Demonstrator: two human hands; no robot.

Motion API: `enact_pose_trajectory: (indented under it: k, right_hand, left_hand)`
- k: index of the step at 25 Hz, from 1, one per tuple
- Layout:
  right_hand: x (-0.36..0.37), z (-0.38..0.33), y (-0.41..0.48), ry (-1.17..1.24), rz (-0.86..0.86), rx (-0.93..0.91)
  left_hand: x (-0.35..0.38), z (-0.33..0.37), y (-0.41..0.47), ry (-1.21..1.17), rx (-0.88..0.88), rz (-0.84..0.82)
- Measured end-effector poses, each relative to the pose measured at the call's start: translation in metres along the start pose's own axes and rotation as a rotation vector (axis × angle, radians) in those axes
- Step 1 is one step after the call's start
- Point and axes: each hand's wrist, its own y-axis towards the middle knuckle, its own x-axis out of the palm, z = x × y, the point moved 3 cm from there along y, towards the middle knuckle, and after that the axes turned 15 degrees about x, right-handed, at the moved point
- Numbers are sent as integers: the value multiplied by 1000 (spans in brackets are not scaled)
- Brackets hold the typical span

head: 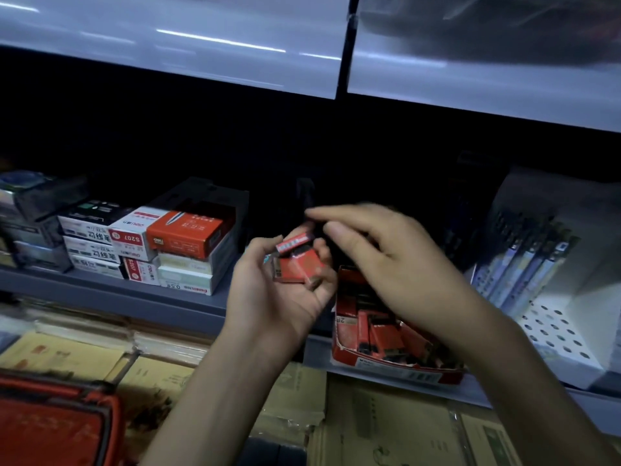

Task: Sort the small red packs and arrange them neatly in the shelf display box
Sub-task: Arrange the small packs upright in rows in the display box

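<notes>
Centre: left hand (268,294) cups small red cardboard packs (299,267); right hand (386,250), fingers extended, above red cardboard display box (403,373).

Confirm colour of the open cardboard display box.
Red open cardboard display box, clearest in head view.

i'm seeing two bare hands: the left hand (268,294) is running into a bare left forearm (215,391), the right hand (396,257) into a bare right forearm (524,364); the right thumbnail (336,228) is showing short and plain.

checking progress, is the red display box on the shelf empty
No, several small red packs lie jumbled inside the red display box.
</notes>
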Motion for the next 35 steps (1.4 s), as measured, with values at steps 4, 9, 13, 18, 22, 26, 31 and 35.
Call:
enact_pose_trajectory:
  k: [4,9,13,18,22,26,31,35]
  right_hand:
    - [-29,14,0,-73,-47,157]
    - [-9,37,-3,-338,-245,354]
    - [2,45,-5,-405,-342,406]
    - [3,47,-4,-448,-346,462]
    - [12,41,-5,-421,-249,562]
    - [17,43,-2,-382,-243,658]
    - [18,44,-3,-332,-193,733]
    - [19,48,-1,-299,-233,777]
  left_hand:
    - [-13,11,5,96,55,36]
    - [-18,0,9,320,108,9]
    - [-18,-6,9,449,137,-71]
    - [-18,-9,5,528,152,-148]
    - [-19,-9,9,526,165,-158]
    - [-19,-11,9,518,170,-164]
    - [-19,-9,10,510,166,-157]
    - [-19,-10,10,513,173,-158]
